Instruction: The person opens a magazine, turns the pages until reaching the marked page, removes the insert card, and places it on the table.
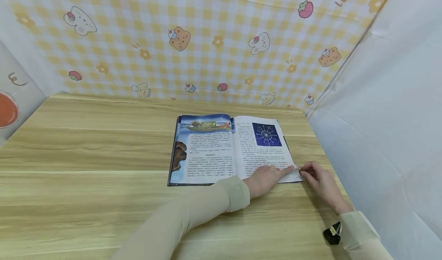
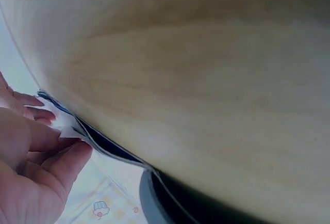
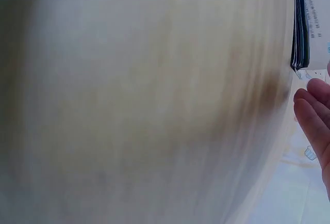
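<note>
An open picture book (image 1: pixel 214 152) lies on the table, its right page (image 1: pixel 259 156) showing text and a dark blue star chart. My left hand (image 1: pixel 264 179) reaches across the book's lower edge to the page's lower right corner. In the left wrist view, the left hand (image 2: pixel 38 177) pinches a white page corner (image 2: pixel 68 132) between thumb and fingers. At the same corner, thumb and fingertips of my right hand (image 1: pixel 321 183) come together on the page edge. In the right wrist view only part of the right hand (image 3: pixel 315 108) shows, beside the book's corner (image 3: pixel 300 53).
The wooden table (image 1: pixel 86 156) extends left of the book. A checked, cartoon-printed cloth (image 1: pixel 207 60) hangs behind it, and a white sheet (image 1: pixel 380 118) stands along the right edge. A black device (image 1: pixel 332 235) is by the right cuff.
</note>
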A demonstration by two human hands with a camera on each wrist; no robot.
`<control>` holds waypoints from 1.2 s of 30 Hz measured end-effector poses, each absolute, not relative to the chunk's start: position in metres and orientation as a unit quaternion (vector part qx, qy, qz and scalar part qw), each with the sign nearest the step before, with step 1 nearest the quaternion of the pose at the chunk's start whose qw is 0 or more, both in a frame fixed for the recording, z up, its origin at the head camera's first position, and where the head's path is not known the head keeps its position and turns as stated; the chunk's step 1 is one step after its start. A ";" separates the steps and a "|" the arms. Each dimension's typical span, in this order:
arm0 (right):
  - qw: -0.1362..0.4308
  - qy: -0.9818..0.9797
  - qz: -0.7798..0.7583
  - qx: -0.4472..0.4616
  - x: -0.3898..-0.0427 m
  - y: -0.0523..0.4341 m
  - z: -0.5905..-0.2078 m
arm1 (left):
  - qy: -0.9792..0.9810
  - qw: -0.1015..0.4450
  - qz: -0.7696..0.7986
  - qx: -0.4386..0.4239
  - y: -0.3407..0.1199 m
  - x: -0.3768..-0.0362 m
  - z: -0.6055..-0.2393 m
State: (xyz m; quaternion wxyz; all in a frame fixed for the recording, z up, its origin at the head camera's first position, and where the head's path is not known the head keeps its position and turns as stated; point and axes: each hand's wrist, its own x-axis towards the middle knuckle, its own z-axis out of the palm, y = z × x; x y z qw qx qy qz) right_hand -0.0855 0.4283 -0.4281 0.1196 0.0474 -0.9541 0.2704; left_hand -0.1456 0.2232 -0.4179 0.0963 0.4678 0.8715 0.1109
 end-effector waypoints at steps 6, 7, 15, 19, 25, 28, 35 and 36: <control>0.138 -0.964 0.211 0.079 -0.084 0.425 -0.427 | 0.871 0.071 0.066 0.482 0.223 -0.144 -0.421; 0.137 -0.966 0.203 0.087 -0.084 0.424 -0.427 | 0.871 0.055 0.048 0.486 0.224 -0.144 -0.422; 0.110 -0.966 0.170 0.163 -0.083 0.423 -0.428 | 0.868 -0.028 -0.064 0.492 0.229 -0.139 -0.426; 0.107 -0.965 0.155 0.184 -0.083 0.423 -0.429 | 0.863 -0.031 -0.111 0.492 0.228 -0.143 -0.423; 0.118 -0.963 0.143 0.195 -0.084 0.423 -0.429 | 0.865 -0.063 -0.180 0.463 0.219 -0.159 -0.417; 0.120 -0.964 0.141 0.191 -0.084 0.424 -0.430 | 0.878 -0.052 -0.172 0.443 0.212 -0.165 -0.417; 0.113 -0.966 0.136 0.189 -0.084 0.425 -0.429 | 0.913 0.049 -0.038 0.403 0.199 -0.177 -0.419; 0.113 -0.966 0.136 0.188 -0.083 0.426 -0.429 | 0.913 0.046 -0.021 0.404 0.197 -0.179 -0.418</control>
